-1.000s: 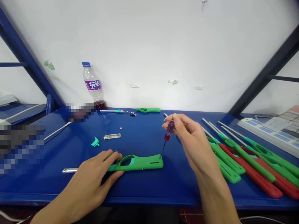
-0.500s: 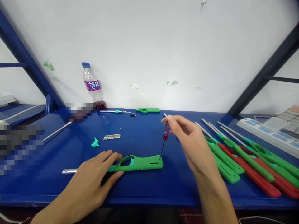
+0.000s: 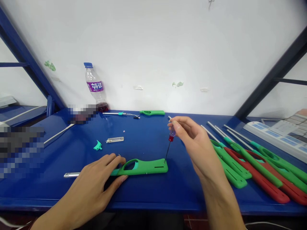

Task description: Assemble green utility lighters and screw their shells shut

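Note:
A green long-nosed lighter (image 3: 148, 167) lies flat on the blue table, its metal nozzle pointing left. My left hand (image 3: 98, 179) is closed around its neck, thumb on the near side and fingers on the far side. Between the fingertips of my right hand (image 3: 194, 137) is a screwdriver (image 3: 171, 138) with a clear and red handle, held slightly tilted. Its tip meets the handle's right end at a small hole. Behind the left hand lie a teal trigger piece (image 3: 98, 146) and a clear fuel tank (image 3: 115, 139).
Several green and red lighters (image 3: 259, 169) are piled on the right, beside a white power strip (image 3: 275, 137). Along the wall are a bottle (image 3: 94, 86), a metal rod with wires (image 3: 112, 113) and a green shell half (image 3: 152, 112).
Almost nothing differs. The right fingers have shifted very slightly on the screwdriver handle, while its tip stays at the same end of the lighter.

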`<state>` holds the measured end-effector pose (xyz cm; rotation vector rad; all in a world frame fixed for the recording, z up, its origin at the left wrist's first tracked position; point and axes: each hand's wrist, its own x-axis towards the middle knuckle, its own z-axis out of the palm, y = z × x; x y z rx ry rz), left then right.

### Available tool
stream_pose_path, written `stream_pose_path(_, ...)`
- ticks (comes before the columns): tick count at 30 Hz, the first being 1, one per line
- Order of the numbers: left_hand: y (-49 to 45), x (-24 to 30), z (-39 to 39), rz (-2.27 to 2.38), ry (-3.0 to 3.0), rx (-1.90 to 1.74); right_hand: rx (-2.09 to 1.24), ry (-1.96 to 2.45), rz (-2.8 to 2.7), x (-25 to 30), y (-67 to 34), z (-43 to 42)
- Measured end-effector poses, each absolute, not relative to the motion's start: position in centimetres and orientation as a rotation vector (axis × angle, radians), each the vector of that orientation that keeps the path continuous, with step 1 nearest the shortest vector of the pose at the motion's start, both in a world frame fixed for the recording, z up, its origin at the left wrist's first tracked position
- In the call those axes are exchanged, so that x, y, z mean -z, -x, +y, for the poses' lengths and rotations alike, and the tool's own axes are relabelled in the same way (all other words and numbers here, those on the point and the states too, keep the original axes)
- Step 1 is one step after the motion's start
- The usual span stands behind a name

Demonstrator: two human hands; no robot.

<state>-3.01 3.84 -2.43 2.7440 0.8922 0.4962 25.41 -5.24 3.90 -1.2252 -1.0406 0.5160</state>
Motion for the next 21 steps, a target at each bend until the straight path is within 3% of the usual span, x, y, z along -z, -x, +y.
stream_pose_path(21,3.08,2.36,3.87,0.901,-2.777,-0.516,-0.508,1.215,-0.986,-3.95,-25.38,-5.32)
